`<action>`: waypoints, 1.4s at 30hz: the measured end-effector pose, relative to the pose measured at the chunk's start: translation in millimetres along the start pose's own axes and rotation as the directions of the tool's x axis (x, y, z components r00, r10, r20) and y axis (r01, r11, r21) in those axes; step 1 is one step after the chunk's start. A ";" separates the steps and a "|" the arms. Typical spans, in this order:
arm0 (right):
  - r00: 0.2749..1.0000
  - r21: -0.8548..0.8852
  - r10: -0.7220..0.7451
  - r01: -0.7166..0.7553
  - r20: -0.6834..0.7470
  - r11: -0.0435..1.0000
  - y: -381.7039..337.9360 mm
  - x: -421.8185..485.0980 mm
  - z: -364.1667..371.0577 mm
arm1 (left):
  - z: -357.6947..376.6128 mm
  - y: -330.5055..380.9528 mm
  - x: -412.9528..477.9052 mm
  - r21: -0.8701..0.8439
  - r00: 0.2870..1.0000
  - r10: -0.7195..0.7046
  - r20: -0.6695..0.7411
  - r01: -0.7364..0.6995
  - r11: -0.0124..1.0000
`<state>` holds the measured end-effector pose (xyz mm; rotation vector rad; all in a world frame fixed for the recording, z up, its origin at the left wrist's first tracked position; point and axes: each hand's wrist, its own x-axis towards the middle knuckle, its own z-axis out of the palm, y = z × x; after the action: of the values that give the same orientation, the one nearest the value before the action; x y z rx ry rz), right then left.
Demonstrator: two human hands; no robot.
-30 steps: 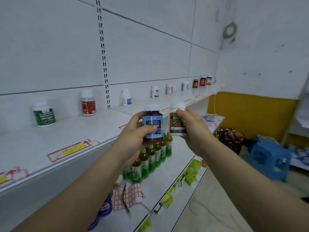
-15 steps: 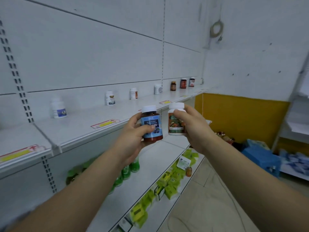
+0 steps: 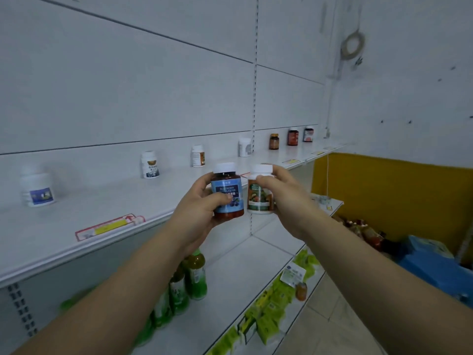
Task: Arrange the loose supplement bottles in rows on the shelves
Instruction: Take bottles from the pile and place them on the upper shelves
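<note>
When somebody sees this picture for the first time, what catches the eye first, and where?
First, two bottles held up in the middle: the left hand grips a dark bottle with a blue label, the right hand a white bottle beside it. Behind them, lone bottles stand spaced along the back of the white upper shelf. A yellow wall panel stands out at the right.

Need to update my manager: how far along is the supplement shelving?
Early to midway, I'd judge. Done: seven bottles stand spaced along the back of the upper shelf. In hand: the left hand grips a blue-label bottle, the right hand a white bottle. Left: placing both, plus perhaps the small amber bottle among the green packets below.
</note>
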<state>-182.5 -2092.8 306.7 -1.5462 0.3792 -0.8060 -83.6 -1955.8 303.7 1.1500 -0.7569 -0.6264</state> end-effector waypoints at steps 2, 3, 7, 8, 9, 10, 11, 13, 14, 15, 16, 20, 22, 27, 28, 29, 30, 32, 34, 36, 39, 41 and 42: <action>0.999 0.005 -0.010 0.010 0.032 1.000 4.3 22.6 -0.6 | -3.8 -2.1 18.9 0.042 1.000 0.022 -0.016 -0.021 0.999; 0.999 0.014 -0.016 0.016 0.039 1.000 7.1 34.0 -1.5 | -5.7 -3.2 27.5 0.061 0.999 0.029 -0.024 -0.028 0.998; 0.997 0.059 -0.004 0.000 0.079 0.998 20.5 76.1 -2.7 | -11.0 -11.1 55.1 0.094 0.995 0.026 -0.093 -0.018 0.995; 0.995 0.062 0.000 -0.006 0.097 0.998 23.8 86.3 -2.5 | -12.0 -13.3 61.4 0.109 0.993 0.030 -0.118 -0.017 0.994; 0.993 0.061 0.000 -0.007 0.117 0.998 26.7 96.7 -2.2 | -13.0 -14.9 67.3 0.127 0.989 0.039 -0.144 -0.020 0.992; 0.990 0.062 -0.005 -0.004 0.141 0.998 28.9 106.7 -2.0 | -13.8 -16.2 72.9 0.146 0.984 0.052 -0.171 -0.027 0.989; 0.986 0.068 -0.012 0.001 0.167 0.998 31.4 117.0 -2.4 | -14.5 -16.8 78.4 0.169 0.977 0.070 -0.202 -0.035 0.985; 0.975 0.088 -0.021 0.001 0.219 0.996 36.5 137.4 -4.1 | -15.8 -17.5 87.7 0.209 0.955 0.110 -0.275 -0.052 0.977; 0.969 0.094 -0.018 -0.005 0.245 0.996 39.4 146.9 -5.2 | -15.8 -18.2 91.0 0.230 0.941 0.131 -0.312 -0.059 0.971; 0.962 0.095 -0.015 -0.011 0.273 0.995 42.1 156.5 -6.5 | -15.3 -19.2 93.6 0.258 0.925 0.153 -0.349 -0.062 0.964; 0.953 0.094 -0.015 -0.014 0.303 0.996 45.0 165.5 -7.9 | -14.4 -20.8 96.1 0.291 0.908 0.172 -0.383 -0.058 0.955; 0.904 0.099 -0.028 -0.016 0.427 0.995 53.4 195.5 -11.6 | -8.7 -27.4 102.2 0.367 0.834 0.214 -0.509 -0.015 0.930; 0.882 0.104 -0.030 -0.021 0.471 0.994 54.9 207.5 -10.7 | -8.3 -28.7 104.9 0.386 0.802 0.222 -0.554 0.011 0.923; 0.874 0.092 -0.035 -0.011 0.484 0.996 52.6 242.3 -3.1 | -9.3 -25.5 117.0 0.476 0.756 0.252 -0.605 0.089 0.875; 0.879 0.073 -0.040 0.006 0.475 0.997 53.3 251.2 -1.0 | -10.0 -24.3 121.8 0.498 0.751 0.259 -0.607 0.106 0.861; 0.885 0.041 -0.043 0.027 0.464 0.999 54.2 259.9 0.6 | -10.6 -23.1 127.7 0.521 0.749 0.265 -0.607 0.123 0.845; 0.890 0.000 -0.042 0.047 0.455 0.999 56.2 269.0 2.2 | -11.8 -22.7 134.3 0.537 0.747 0.264 -0.610 0.145 0.831; 0.897 -0.087 -0.018 0.063 0.441 0.994 61.1 284.8 4.2 | -14.4 -23.5 147.7 0.546 0.753 0.241 -0.613 0.183 0.817; 0.893 -0.174 0.007 0.079 0.449 0.982 66.9 297.0 4.7 | -17.0 -25.7 161.1 0.539 0.765 0.209 -0.609 0.206 0.817; 0.885 -0.247 0.018 0.111 0.466 0.963 74.3 308.8 5.7 | -19.2 -28.0 174.0 0.546 0.774 0.177 -0.607 0.245 0.801; 0.868 -0.301 0.001 0.171 0.497 0.938 82.2 330.0 10.4 | -16.9 -29.0 192.4 0.574 0.777 0.158 -0.610 0.294 0.764; 0.859 -0.353 -0.017 0.228 0.511 0.908 86.1 345.7 12.7 | -13.8 -30.5 205.1 0.579 0.774 0.141 -0.618 0.326 0.748; 0.854 -0.370 -0.027 0.253 0.519 0.894 88.2 353.6 14.1 | -12.6 -31.5 210.9 0.572 0.768 0.129 -0.627 0.341 0.746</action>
<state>93.2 -2331.4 316.6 -2.1500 0.0455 -0.4074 51.8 -2120.8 313.6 1.9569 -0.2934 0.0073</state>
